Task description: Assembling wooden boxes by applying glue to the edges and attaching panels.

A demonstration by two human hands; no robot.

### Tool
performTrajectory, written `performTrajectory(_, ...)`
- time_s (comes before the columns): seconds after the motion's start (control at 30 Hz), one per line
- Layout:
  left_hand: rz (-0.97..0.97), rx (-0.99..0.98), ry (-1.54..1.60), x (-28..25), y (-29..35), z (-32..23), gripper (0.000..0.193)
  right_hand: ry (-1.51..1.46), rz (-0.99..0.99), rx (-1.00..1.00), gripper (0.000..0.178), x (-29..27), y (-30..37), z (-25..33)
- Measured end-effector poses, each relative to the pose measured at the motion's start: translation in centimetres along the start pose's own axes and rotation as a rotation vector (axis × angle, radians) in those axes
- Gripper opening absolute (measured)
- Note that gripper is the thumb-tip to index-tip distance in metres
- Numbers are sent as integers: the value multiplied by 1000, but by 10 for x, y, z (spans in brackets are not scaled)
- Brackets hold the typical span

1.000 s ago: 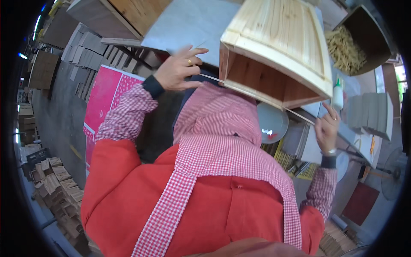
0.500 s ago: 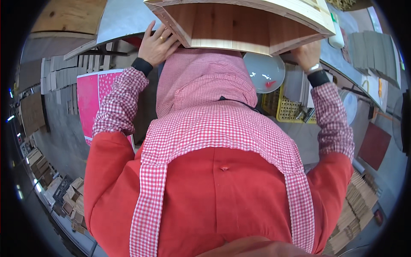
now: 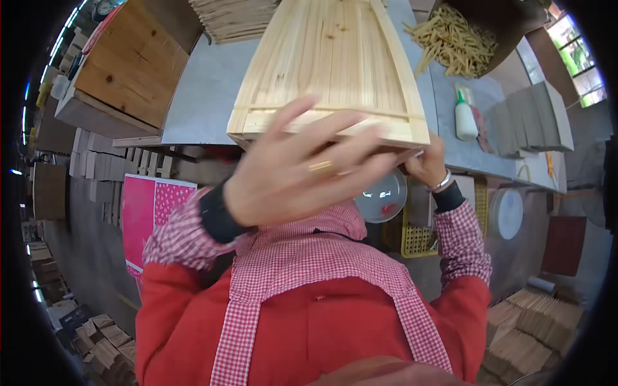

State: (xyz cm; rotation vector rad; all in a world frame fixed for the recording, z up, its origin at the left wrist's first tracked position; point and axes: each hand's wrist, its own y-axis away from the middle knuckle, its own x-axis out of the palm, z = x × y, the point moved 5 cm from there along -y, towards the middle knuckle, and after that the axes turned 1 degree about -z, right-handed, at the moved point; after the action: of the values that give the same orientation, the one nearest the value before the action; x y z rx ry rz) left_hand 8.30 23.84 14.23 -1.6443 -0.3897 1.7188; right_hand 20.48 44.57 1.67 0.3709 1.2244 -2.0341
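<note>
Wooden box (image 3: 328,64): on the table (image 3: 206,96), at the near edge. Left hand (image 3: 299,170): fingers spread (contact unclear). Right hand (image 3: 427,166): at the box's near right corner; grip cannot be determined. Downward pressure there could tip it.

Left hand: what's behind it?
Behind the blurred left hand: the near edge of the wooden box, showing above it, and the checked apron, showing below. Most of the box's opening is covered; its inside can't be made out.
</note>
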Motion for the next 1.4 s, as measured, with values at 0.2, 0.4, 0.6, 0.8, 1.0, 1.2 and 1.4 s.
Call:
performTrajectory(0.2,242,91,122,61,-64,1,30,-55,-20,-57,7,-17,-36,-1)
performTrajectory(0.4,301,38,286,75,-66,-5,17,198,-188,39,10,-13,-129,-53)
performTrajectory(0.6,277,4,371,76,-71,-8,15,-73,-131,386,11,28,-101,-188)
performTrajectory(0.8,142,-35,344,73,-56,1,13,-252,156,381,15,5,-96,-53)
performTrajectory(1.0,-272,-205,314,-6,11,34,37,146,328,112,11,-35,-174,17)
performTrajectory(1.2,-271,-799,492,-14,100,69,49,172,496,-467,19,71,-210,94)
performTrajectory(1.4,-166,-755,691,5,110,79,47,88,433,-609,21,85,-282,29)
